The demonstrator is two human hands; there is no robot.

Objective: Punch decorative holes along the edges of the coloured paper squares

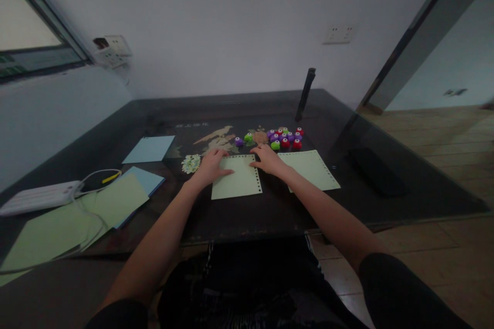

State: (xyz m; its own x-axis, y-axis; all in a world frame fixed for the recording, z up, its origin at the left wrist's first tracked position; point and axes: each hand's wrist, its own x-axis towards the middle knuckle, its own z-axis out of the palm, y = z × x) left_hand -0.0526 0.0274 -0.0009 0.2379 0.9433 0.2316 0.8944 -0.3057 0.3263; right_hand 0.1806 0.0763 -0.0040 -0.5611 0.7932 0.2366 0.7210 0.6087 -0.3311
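A pale green sheet of paper with punched holes along its top and right edges lies flat on the dark table in front of me. My left hand rests at its upper left corner, thumb stretched over the paper and fingers apart. At the upper right corner is my right hand, its thumb and fingers spread at the edge. A second pale green sheet lies to the right, partly under my right forearm. Just beyond my hands sit a purple bead-like piece with an eye and a green one.
Several red, purple and green eyed pieces cluster behind my right hand. At the left lie blue paper, more green sheets, a white power strip and its cable. A black post stands at the back; a dark flat object lies right.
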